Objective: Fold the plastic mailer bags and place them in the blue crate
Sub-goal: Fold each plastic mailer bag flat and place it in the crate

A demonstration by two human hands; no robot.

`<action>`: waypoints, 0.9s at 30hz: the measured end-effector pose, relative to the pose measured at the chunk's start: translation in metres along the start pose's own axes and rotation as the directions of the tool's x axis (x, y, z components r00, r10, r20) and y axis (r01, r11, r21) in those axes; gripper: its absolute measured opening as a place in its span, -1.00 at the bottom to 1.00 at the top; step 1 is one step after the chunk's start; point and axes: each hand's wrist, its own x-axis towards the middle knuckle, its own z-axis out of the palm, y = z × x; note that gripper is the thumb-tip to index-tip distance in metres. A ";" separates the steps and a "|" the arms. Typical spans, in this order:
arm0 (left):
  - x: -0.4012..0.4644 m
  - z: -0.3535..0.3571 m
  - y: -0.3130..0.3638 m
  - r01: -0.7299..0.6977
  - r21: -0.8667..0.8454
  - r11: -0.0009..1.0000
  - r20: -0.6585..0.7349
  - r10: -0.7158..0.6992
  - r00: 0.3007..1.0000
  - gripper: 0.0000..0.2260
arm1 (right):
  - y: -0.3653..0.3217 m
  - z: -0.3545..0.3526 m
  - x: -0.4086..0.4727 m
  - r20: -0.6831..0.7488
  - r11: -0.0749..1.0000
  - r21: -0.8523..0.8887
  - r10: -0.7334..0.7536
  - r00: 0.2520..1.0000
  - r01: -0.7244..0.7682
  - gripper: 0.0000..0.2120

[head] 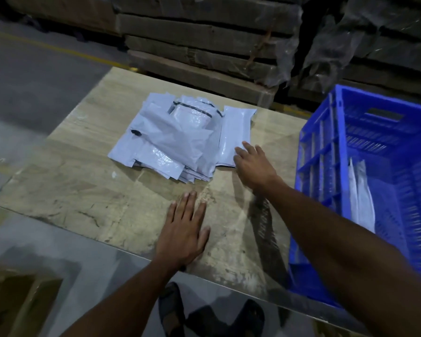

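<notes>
1. The bench (83, 190), a worn pale wood-grain top, fills the middle of the frame; stacked flat cartons (204, 45) under wrinkled clear plastic run along the upper edge behind it.
2. The blue crate (326, 154) sits on the bench at the right of the frame. Two folded grey bags (361, 198) lean inside against its near wall.
3. A loose pile of grey plastic mailer bags (175, 137) lies at the centre of the bench, some with black strips along an edge. No writing on them can be read.
4. The right hand (253, 164) reaches from the lower right, arm stretched across the crate's corner, palm down. Its fingers are spread and straight, the tips touching the right-hand bag of the pile; the grip is apart, closed on nothing.
5. The left hand (185, 229) lies flat on the bare bench below the pile, fingers straight and close together, apart from the bags.
</notes>
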 end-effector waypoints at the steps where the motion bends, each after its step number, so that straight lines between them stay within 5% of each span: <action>1: 0.000 0.000 0.000 0.003 0.000 1.000 0.001 -0.003 1.000 -0.40 | 0.000 0.002 0.003 -0.013 1.000 0.011 0.004 1.000 -0.004 -0.66; 5: 0.001 -0.001 0.000 0.004 0.001 1.000 0.007 -0.004 1.000 -0.40 | 0.001 0.004 0.010 -0.069 0.999 0.052 0.011 0.998 -0.007 -0.90; 9: 0.002 0.000 0.001 0.012 0.005 1.000 0.002 -0.012 1.000 -0.39 | -0.003 -0.004 0.008 -0.073 0.996 0.068 0.069 0.995 -0.064 -0.89; 13: 0.001 0.002 -0.001 0.009 -0.001 1.000 -0.020 -0.009 1.000 -0.37 | -0.023 -0.007 -0.011 -0.043 0.988 0.019 0.154 0.987 -0.153 -0.67; 17: 0.000 0.003 -0.002 0.016 -0.065 0.998 -0.075 -0.021 0.997 -0.32 | -0.057 -0.004 -0.047 -0.262 0.993 0.090 0.093 0.961 -0.071 -0.79; 24: -0.005 -0.002 -0.007 -0.053 -0.282 0.958 -0.242 -0.018 0.970 -0.37 | -0.137 0.009 -0.106 -0.256 0.979 0.203 0.059 0.965 -0.006 -0.77; 27: -0.008 0.001 -0.020 -0.068 -0.292 0.954 -0.203 0.008 0.979 -0.23 | -0.173 0.011 -0.120 -0.300 0.958 0.284 0.058 0.952 0.031 -0.65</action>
